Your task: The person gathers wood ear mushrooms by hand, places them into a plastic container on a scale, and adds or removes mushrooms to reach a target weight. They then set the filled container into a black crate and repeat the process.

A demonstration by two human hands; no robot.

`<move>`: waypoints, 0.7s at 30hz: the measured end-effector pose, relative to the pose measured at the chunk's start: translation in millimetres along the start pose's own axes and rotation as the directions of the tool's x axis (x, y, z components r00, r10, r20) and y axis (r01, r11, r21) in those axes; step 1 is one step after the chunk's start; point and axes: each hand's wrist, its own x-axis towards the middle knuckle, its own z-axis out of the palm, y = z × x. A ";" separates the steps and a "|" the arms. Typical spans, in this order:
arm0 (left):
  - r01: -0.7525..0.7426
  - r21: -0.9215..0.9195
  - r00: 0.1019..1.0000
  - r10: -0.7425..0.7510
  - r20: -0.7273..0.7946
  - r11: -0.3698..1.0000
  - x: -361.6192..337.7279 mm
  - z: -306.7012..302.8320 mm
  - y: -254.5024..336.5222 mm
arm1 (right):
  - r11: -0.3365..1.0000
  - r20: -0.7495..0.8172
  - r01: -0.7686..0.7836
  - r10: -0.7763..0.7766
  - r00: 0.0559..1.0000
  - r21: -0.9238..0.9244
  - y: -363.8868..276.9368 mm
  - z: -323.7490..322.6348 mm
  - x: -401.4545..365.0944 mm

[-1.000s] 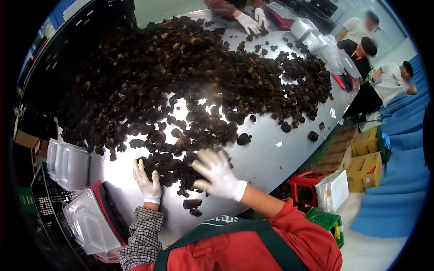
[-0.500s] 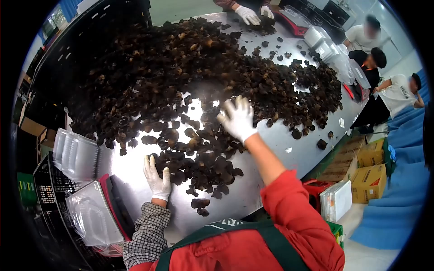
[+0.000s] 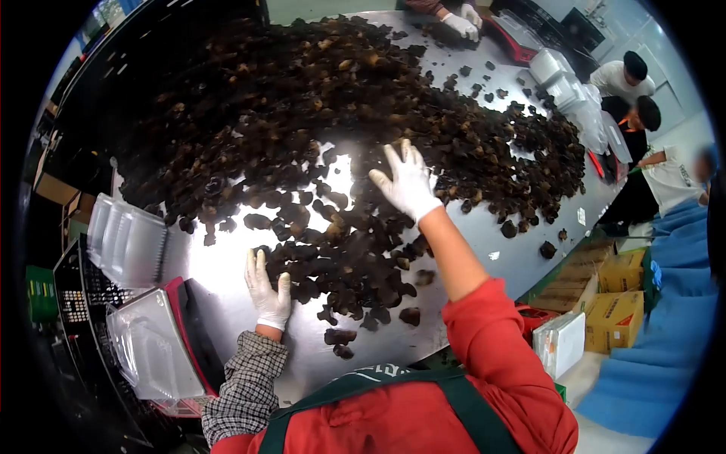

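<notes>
Dark brown, crinkled pieces that look like wood ear mushrooms cover the metal table (image 3: pixel 393 333) in a large heap (image 3: pixel 287 113). A smaller pile (image 3: pixel 352 265) of the same pieces lies between my hands. My left hand (image 3: pixel 268 295), in a white glove, rests at the left edge of the small pile, fingers stretched and thumb apart. Also gloved in white, my right hand (image 3: pixel 408 181) is spread open at the near edge of the large heap. I see nothing held in either hand.
Clear plastic boxes (image 3: pixel 125 246) and a red scale (image 3: pixel 185 325) stand on the left. Across the table are a co-worker's gloved hands (image 3: pixel 463 24) and another red scale (image 3: pixel 513 38). Several people (image 3: pixel 631 98) are at the right, above cardboard boxes (image 3: pixel 614 318) and blue cloth.
My right hand has shifted slightly up and right, with its fingers spread. Several pieces now lie at the small pile's right side. The left hand stays by the pile; the view has shifted a little.
</notes>
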 end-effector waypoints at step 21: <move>0.074 -0.085 0.996 -0.078 -0.038 0.994 -6.1 0.3 -5.5 | 0.924 0.338 0.366 -0.381 0.861 0.111 -159.4 27.9 -50.1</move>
